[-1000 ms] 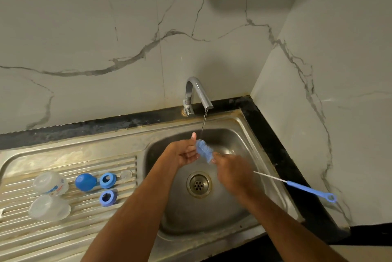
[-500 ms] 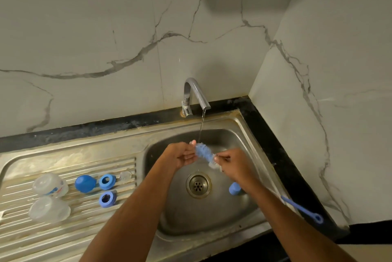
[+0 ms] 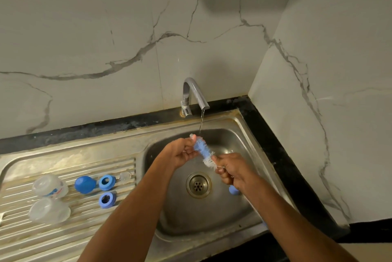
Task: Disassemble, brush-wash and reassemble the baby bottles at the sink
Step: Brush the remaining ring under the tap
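Head view shows the left hand (image 3: 181,152) over the sink (image 3: 239,134), with its fingers curled round the top end of the bottle brush (image 3: 204,152). The right hand (image 3: 230,171) sits just beside it at about 4 o'clock, and its fingers pinch the lower end of the bristles, where they turn white. The brush is blue and fluffy and tilts between the two hands. A thin stream of water (image 3: 201,122) falls from the tap (image 3: 194,94) at 12 o'clock and lands near the top of the brush. A small blue knob (image 3: 233,190) peeks out under the right hand; I cannot tell what it is. The round drain (image 3: 198,185) sits in the sink bottom, below both hands. Out at 9 o'clock, on the ribbed steel drainboard (image 3: 63,238) of the desk, the bottle parts lie well apart from the hands. Two blue rings (image 3: 107,182) lie there, one nearer the wall and the other (image 3: 107,199) nearer the person. A blue cap (image 3: 84,185) touches the far ring. A small clear piece (image 3: 125,177) lies just past that ring toward the sink. Two clear bottles (image 3: 49,185) lie at the far left, one behind the other (image 3: 49,210).
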Demonstrator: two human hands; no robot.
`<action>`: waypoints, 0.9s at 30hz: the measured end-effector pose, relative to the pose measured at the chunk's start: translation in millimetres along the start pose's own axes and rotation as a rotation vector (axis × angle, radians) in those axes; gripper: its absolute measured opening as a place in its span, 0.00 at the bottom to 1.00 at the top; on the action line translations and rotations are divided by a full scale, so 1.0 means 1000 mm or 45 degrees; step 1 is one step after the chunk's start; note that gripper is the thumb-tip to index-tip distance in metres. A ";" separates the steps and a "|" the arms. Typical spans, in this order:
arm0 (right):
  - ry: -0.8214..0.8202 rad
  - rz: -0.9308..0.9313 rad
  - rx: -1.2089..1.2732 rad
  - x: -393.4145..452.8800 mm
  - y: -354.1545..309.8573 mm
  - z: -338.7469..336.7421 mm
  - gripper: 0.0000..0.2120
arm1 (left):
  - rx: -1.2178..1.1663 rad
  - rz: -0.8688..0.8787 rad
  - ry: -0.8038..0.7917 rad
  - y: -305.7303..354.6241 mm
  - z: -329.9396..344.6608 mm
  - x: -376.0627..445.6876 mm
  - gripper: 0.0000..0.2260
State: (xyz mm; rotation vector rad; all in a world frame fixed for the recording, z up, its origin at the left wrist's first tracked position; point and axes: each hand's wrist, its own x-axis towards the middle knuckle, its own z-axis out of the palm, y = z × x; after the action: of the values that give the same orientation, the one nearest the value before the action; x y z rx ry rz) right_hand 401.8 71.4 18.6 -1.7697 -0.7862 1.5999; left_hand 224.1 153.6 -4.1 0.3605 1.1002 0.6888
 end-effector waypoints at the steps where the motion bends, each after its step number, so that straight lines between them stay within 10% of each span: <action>1: 0.140 -0.247 -0.301 0.002 0.005 0.000 0.06 | 0.053 -0.026 0.035 0.000 0.000 0.000 0.06; 4: 0.429 -0.900 -1.318 0.003 0.021 -0.003 0.06 | 0.077 -0.057 0.078 -0.002 0.004 0.003 0.09; 7: 0.501 -1.042 -1.788 0.004 0.028 0.002 0.11 | 0.085 0.015 0.168 -0.002 0.012 0.006 0.07; 10: 0.315 -0.794 -1.057 0.003 0.018 0.009 0.06 | 0.045 0.039 0.123 0.000 0.010 0.005 0.08; 13: -0.042 0.011 0.075 0.004 0.002 0.004 0.06 | -0.076 0.076 0.020 0.004 0.007 0.003 0.10; 16: -0.195 0.283 0.460 0.000 -0.004 -0.003 0.09 | -0.107 0.095 -0.058 0.010 0.008 -0.002 0.09; 23: 0.427 -1.094 -1.342 0.003 0.022 0.006 0.04 | 0.191 -0.033 0.237 0.001 0.010 0.010 0.08; 27: 0.586 -1.286 -1.810 0.003 0.034 0.007 0.15 | 0.221 -0.062 0.269 0.001 0.015 0.009 0.06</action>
State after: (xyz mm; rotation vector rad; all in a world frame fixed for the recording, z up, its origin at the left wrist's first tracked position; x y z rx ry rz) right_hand 396.1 53.1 -10.3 -1.7625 -2.3342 -0.2319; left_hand 239.9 161.4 -2.7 0.4141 1.3705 0.5997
